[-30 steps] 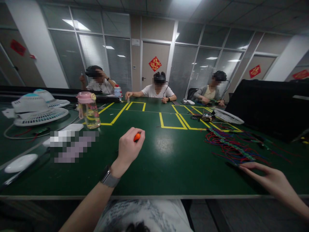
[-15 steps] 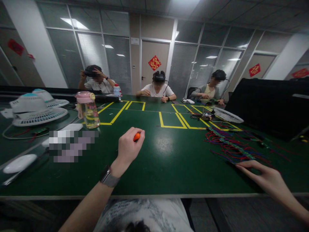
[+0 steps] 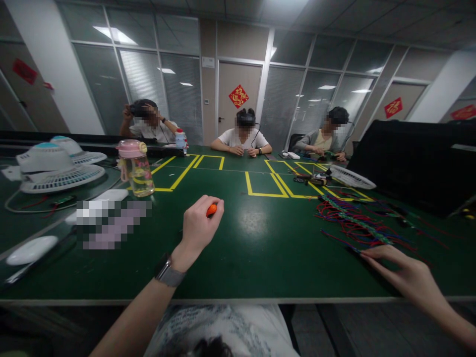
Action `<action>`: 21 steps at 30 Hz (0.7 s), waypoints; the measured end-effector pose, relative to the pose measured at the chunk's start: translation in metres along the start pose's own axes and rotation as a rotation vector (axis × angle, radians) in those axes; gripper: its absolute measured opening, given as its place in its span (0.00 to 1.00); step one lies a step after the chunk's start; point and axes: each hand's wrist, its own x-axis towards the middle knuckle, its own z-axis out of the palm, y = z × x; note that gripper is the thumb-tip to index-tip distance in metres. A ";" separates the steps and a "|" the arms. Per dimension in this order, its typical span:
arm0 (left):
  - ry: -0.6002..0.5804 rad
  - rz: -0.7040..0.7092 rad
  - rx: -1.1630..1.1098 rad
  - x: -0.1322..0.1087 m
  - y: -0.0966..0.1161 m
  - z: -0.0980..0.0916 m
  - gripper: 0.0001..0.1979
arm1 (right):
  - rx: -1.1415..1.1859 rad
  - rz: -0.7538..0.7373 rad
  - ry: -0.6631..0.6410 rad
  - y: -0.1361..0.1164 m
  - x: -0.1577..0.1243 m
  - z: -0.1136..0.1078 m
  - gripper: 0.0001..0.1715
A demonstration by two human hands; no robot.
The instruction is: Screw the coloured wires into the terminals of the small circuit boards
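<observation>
My left hand [image 3: 197,229] rests on the green table [image 3: 253,248] near its middle, closed around a small orange object [image 3: 211,209] that shows between thumb and fingers. A watch sits on that wrist. My right hand [image 3: 399,272] lies at the right with fingers stretched out flat, its fingertips touching the near end of a bundle of red, blue and green wires [image 3: 357,223]. Nothing is gripped in it.
A pink-lidded water bottle [image 3: 136,168] and white fan parts [image 3: 55,166] stand at the left. A white fan grille [image 3: 351,178] lies at the far right. Yellow tape boxes mark the table. Three people sit at the far side. A black panel [image 3: 412,163] stands at the right.
My right hand has slid slightly left along the table toward the wire ends. My left hand has stayed put.
</observation>
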 end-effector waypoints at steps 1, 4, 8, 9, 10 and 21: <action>-0.001 0.001 -0.001 0.000 0.000 0.000 0.13 | -0.004 -0.021 0.010 0.000 -0.001 0.001 0.20; -0.003 0.002 -0.004 0.000 -0.001 0.000 0.13 | -0.026 -0.051 0.026 0.003 -0.003 0.003 0.18; -0.006 0.007 0.000 0.000 -0.001 0.000 0.13 | -0.039 -0.105 0.045 0.011 -0.003 0.006 0.19; -0.005 0.009 0.005 0.000 -0.001 0.000 0.13 | -0.037 -0.126 0.057 0.014 -0.003 0.006 0.20; -0.002 0.010 0.011 0.000 -0.001 0.000 0.13 | -0.038 -0.145 0.065 0.016 -0.003 0.007 0.20; 0.002 0.017 0.013 0.001 -0.001 0.000 0.13 | -0.106 -0.389 0.032 0.018 0.004 0.006 0.17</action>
